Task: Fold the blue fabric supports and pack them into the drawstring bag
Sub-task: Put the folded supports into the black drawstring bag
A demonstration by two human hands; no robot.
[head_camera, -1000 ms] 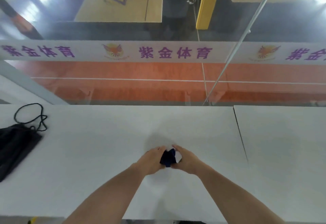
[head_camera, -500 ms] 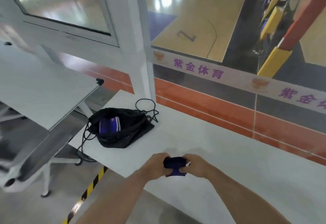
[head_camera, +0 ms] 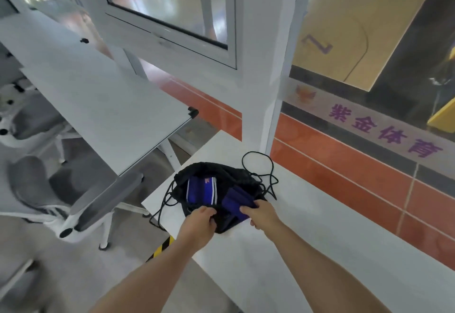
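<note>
The black drawstring bag (head_camera: 231, 177) lies open at the left end of the white table (head_camera: 320, 251), its cords trailing around it. Inside it rests a blue fabric support with white stripes (head_camera: 200, 190). My right hand (head_camera: 261, 214) holds a folded dark blue support (head_camera: 236, 200) at the bag's mouth, partly inside. My left hand (head_camera: 200, 224) grips the near rim of the bag and holds it open.
A second white tabletop (head_camera: 103, 101) stands tilted to the left, with grey office chairs (head_camera: 73, 199) beneath it. A white window frame and pillar (head_camera: 261, 78) rise behind the bag. Yellow-black tape (head_camera: 161, 248) marks the floor by the table edge.
My view has swung left toward the bag. Both hands carried the folded support from the table's middle to the bag; the left hand let go of it and took the bag's rim.
</note>
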